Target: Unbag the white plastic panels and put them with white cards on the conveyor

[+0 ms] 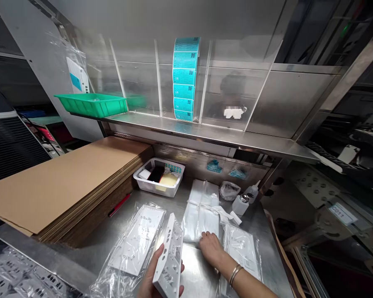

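My left hand [151, 275] grips a white plastic panel [170, 258] by its lower part, thumb on one side and fingers round the other. The panel is tilted on edge and has a row of oval holes and moulded details. My right hand [211, 248], a bangle on its wrist, rests at the near edge of a stack of clear plastic bags [200, 213], fingers curled onto it; the fingertips are partly hidden. Left of the panel lies a bagged white panel [139, 238]. Another bagged panel [240, 250] lies beside my right forearm.
A tall cardboard stack [71, 178] stands left, a red pen-like item [119, 205] beside it. Behind are a white basket [158, 189], a pump bottle [240, 205] and a squeeze bottle [252, 192]. A metal shelf [211, 138] overhangs, holding a green tray [95, 105]. Blue labels [183, 78] hang above.
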Tool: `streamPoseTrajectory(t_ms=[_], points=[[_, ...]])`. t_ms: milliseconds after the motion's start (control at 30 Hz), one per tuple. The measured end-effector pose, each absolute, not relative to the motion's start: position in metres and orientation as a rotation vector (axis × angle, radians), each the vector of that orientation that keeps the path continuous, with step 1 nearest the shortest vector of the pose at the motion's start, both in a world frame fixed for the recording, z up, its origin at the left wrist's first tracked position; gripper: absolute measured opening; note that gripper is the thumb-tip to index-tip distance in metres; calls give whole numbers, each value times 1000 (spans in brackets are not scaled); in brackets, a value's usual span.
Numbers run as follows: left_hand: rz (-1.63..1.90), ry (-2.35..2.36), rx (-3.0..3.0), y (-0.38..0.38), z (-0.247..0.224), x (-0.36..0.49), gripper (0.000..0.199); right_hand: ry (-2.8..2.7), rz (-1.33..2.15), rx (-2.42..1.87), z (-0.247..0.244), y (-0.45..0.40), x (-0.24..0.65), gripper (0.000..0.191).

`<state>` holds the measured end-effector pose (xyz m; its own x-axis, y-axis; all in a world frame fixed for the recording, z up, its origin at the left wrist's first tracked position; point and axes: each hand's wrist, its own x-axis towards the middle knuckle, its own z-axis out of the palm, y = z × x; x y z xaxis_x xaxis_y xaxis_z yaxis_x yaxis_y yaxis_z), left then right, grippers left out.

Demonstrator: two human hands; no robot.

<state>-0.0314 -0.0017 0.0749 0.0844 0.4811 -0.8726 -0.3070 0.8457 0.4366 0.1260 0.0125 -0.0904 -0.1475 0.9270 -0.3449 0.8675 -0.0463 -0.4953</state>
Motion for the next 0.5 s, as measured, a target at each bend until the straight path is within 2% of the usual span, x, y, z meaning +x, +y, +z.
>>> streamPoseTrajectory(t_ms=[133, 267, 367, 500], points=[[527, 1341, 186, -8, 74, -30, 48, -2020, 1070, -1942, -96, 20, 139, 29], [408, 1353, 255, -7, 61, -31, 50, -1780, 1266, -1884, -105, 36, 163, 3], [447, 1373, 282, -4, 49, -27, 50, -1502, 1457, -1766, -110, 45, 169, 19], [336, 1387, 384, 0, 28, -17, 44, -1056, 1565, -1572, -111, 53, 171, 20]])
